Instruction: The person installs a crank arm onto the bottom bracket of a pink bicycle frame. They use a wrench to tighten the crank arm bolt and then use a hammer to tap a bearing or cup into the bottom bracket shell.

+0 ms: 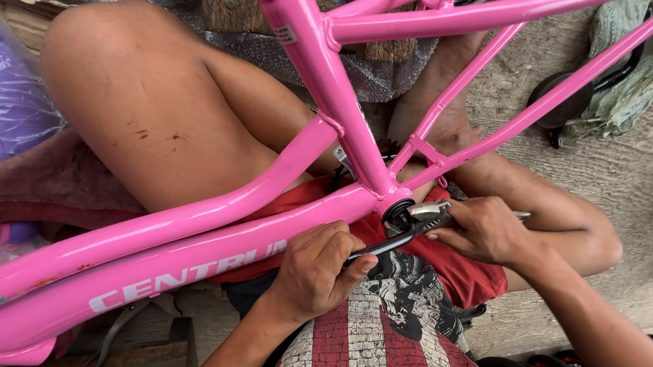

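Observation:
A pink bicycle frame [196, 246] lies across my lap, its tubes meeting at the bottom bracket [396, 211]. My left hand [317, 269] is closed around a black crank arm [389, 243] that sticks out from the bracket. My right hand [481, 230] grips a silver wrench [431, 214] whose jaw sits against the bracket. The wrench's handle end pokes out past my right fingers. Red shorts and a striped shirt show beneath both hands.
My bare legs are folded under the frame on a concrete floor [639, 182]. A green cloth [632, 56] and a dark round part [561, 104] lie at the right. Purple plastic wrap [1, 81] is at the far left. Bubble wrap [387, 68] lies behind the seat tube.

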